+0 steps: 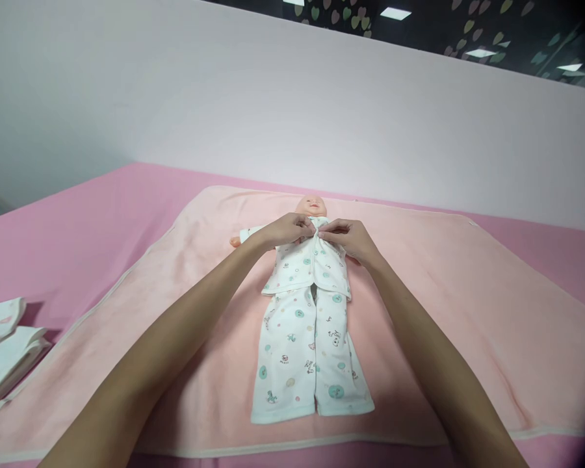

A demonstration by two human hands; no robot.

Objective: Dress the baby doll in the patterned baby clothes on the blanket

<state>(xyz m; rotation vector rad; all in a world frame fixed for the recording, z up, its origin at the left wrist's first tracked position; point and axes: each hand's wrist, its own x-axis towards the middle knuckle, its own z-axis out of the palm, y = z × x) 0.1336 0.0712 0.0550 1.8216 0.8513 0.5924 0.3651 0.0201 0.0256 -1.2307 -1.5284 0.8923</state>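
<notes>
A baby doll (313, 204) lies on its back with its head toward the wall. It wears a white printed jacket (305, 263) and matching trousers (297, 351), whose legs lie flat. My left hand (292, 227) pinches the jacket's front edge just below the doll's chin. From the other side, my right hand (345, 235) pinches the same front opening, fingertips almost meeting the left ones. Whatever fastener sits between the fingers is too small to make out. One doll hand (234, 242) sticks out of the sleeve at the left; the other arm is mostly hidden behind my right hand.
Beneath the doll a peach blanket (199, 390) with a pale border is spread over a pink surface (102, 208). Folded white printed cloths (10, 357) are stacked at the left edge. A white wall (273, 97) rises behind, with dark glass above it.
</notes>
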